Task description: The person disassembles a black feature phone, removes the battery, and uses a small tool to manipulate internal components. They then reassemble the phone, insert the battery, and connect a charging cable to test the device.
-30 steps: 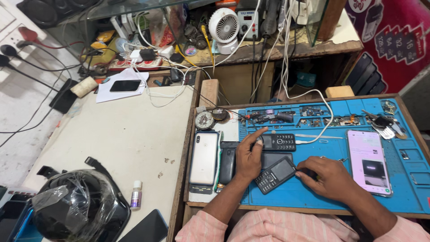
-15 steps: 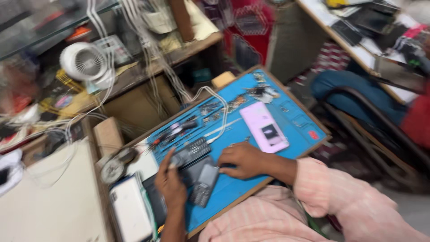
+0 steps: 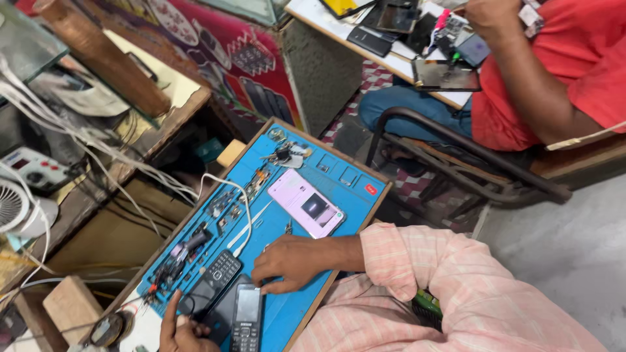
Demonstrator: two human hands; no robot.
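A blue work mat (image 3: 339, 179) lies in a wooden-edged tray. My right hand (image 3: 293, 261) rests on the mat with its fingers bent, and the fingertips touch the top of a black bar phone (image 3: 246, 319). I see nothing held in it. My left hand (image 3: 177, 329) is cut off at the bottom edge, thumb raised, beside a second dark keypad phone (image 3: 218, 280). Its grip is hidden. A pink smartphone (image 3: 306, 203) lies face up beyond my right hand.
A white cable (image 3: 242, 221), keys (image 3: 283, 154) and small parts lie on the mat. A person in a red shirt (image 3: 554, 72) sits on a metal-framed chair (image 3: 456, 150) at a table with phones (image 3: 417, 45). At the left are a small fan (image 3: 10, 205) and wires.
The view has swung to the right, bringing the seated person and the floor into sight. Both hands have stayed on the mat by the keypad phones.
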